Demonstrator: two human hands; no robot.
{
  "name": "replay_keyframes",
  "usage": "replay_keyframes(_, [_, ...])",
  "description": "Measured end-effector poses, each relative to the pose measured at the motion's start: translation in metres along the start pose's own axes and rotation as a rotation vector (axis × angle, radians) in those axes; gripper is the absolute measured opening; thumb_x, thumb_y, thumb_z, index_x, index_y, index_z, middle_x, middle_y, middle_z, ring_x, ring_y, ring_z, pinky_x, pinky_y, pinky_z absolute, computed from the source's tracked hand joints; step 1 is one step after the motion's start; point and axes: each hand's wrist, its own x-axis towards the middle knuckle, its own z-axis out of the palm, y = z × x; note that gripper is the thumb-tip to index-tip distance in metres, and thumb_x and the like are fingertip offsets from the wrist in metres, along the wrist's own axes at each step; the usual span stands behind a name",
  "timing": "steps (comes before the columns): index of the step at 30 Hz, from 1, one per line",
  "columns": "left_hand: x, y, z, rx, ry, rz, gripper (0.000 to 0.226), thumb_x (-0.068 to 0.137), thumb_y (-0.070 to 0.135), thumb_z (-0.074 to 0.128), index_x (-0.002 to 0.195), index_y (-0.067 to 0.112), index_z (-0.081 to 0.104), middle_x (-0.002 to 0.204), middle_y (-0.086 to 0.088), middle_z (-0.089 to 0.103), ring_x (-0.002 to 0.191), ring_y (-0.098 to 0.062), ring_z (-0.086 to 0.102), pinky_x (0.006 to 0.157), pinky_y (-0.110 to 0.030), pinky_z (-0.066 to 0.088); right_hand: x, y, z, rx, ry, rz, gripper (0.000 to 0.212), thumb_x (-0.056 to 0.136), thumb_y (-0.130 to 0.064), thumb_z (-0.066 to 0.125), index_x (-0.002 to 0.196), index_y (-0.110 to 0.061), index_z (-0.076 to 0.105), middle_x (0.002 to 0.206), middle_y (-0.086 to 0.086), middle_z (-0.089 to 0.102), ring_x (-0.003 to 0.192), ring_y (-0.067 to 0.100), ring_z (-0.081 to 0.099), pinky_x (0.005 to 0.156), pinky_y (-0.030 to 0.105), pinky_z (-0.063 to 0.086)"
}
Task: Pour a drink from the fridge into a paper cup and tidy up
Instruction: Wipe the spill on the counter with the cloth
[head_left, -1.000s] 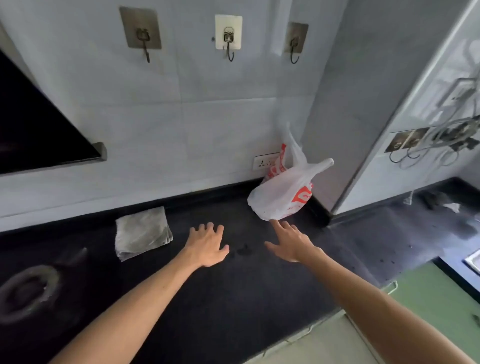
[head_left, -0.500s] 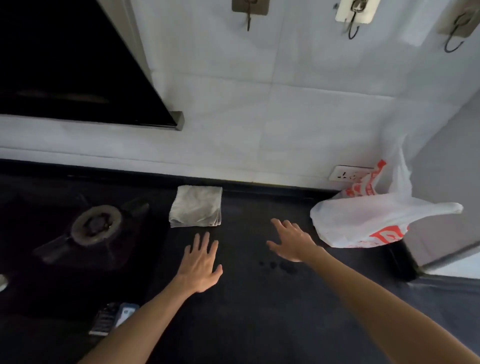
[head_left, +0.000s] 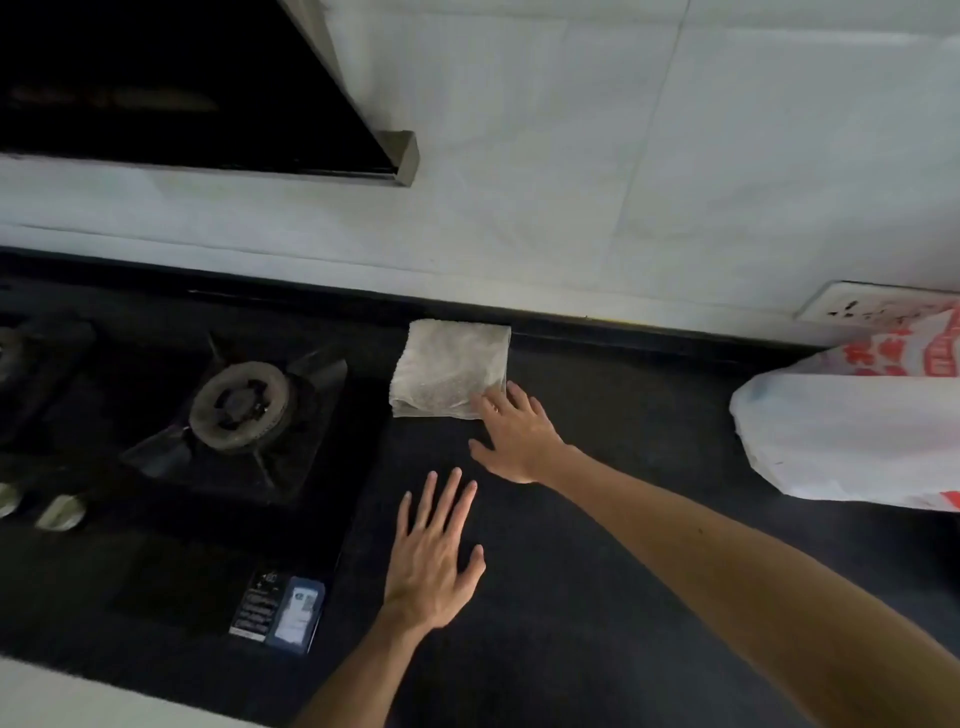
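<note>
A folded grey cloth (head_left: 449, 374) lies on the black counter (head_left: 597, 597) close to the back wall. My right hand (head_left: 517, 434) reaches across to it, fingers spread, with the fingertips touching the cloth's near right corner. My left hand (head_left: 434, 558) hovers flat over the counter a little nearer to me, fingers apart and holding nothing. No cup, drink or fridge is in sight.
A gas hob with a burner (head_left: 239, 405) and two knobs (head_left: 57, 512) fills the left. A range hood (head_left: 197, 88) hangs above it. A white and red plastic bag (head_left: 852, 436) sits at the right by a wall socket (head_left: 852, 306).
The view has swung left and down from the bag toward the hob. My right hand has moved left from the bare counter onto the cloth's corner; my left hand stays open.
</note>
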Motion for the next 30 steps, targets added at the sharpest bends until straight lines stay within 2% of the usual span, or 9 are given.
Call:
replay_keyframes(8, [0.005, -0.001, 0.001, -0.013, -0.010, -0.012, 0.080, 0.087, 0.050, 0.041, 0.159, 0.031, 0.012, 0.167, 0.010, -0.007, 0.154, -0.018, -0.009, 0.124, -0.048, 0.007, 0.117, -0.021, -0.007, 0.011, 0.174, -0.120, 0.057, 0.101, -0.036, 0.035, 0.151, -0.010, 0.023, 0.156, 0.013, 0.026, 0.146, 0.032, 0.019, 0.117, 0.048, 0.024])
replay_keyframes(11, [0.005, -0.001, 0.001, -0.021, -0.013, -0.011, 0.080, 0.087, 0.051, 0.041, 0.159, 0.031, 0.013, 0.167, 0.011, -0.008, 0.154, -0.016, -0.012, 0.124, -0.047, 0.005, 0.147, -0.020, 0.005, -0.047, 0.170, -0.184, 0.058, 0.102, -0.036, 0.032, 0.153, -0.011, 0.020, 0.160, 0.011, 0.021, 0.149, 0.029, 0.015, 0.120, 0.047, 0.017])
replay_keyframes(15, [0.007, -0.003, 0.002, -0.024, -0.005, -0.016, 0.079, 0.087, 0.051, 0.042, 0.159, 0.033, 0.013, 0.167, 0.012, -0.008, 0.154, -0.015, -0.012, 0.124, -0.047, 0.003, 0.161, -0.007, 0.026, -0.118, 0.162, -0.195, 0.061, 0.102, -0.046, 0.021, 0.157, -0.022, 0.010, 0.165, 0.004, 0.006, 0.152, 0.024, 0.001, 0.121, 0.053, 0.001])
replay_keyframes(19, [0.006, -0.005, 0.005, -0.027, 0.004, -0.014, 0.079, 0.088, 0.052, 0.045, 0.159, 0.031, 0.016, 0.168, 0.010, -0.002, 0.155, -0.017, -0.007, 0.125, -0.047, 0.006, 0.145, 0.009, 0.034, -0.132, 0.173, -0.160, 0.063, 0.101, -0.052, 0.014, 0.157, -0.027, 0.003, 0.166, 0.001, 0.000, 0.152, 0.024, -0.007, 0.118, 0.058, -0.011])
replay_keyframes(25, [0.006, -0.005, 0.008, -0.003, 0.001, -0.016, 0.080, 0.088, 0.051, 0.044, 0.159, 0.031, 0.015, 0.168, 0.009, -0.002, 0.155, -0.018, -0.004, 0.124, -0.050, 0.011, 0.068, 0.067, 0.041, -0.123, 0.173, -0.022, 0.064, 0.100, -0.053, 0.009, 0.157, -0.028, -0.004, 0.165, -0.001, -0.009, 0.150, 0.026, -0.015, 0.118, 0.058, -0.011])
replay_keyframes(30, [0.004, -0.004, 0.009, 0.029, 0.004, -0.010, 0.077, 0.089, 0.050, 0.039, 0.159, 0.027, 0.016, 0.168, 0.006, -0.001, 0.155, -0.021, 0.000, 0.123, -0.053, 0.015, -0.024, 0.125, 0.052, -0.096, 0.183, 0.143, 0.063, 0.099, -0.054, 0.011, 0.156, -0.033, -0.004, 0.166, -0.002, -0.004, 0.151, 0.027, -0.012, 0.118, 0.056, -0.012])
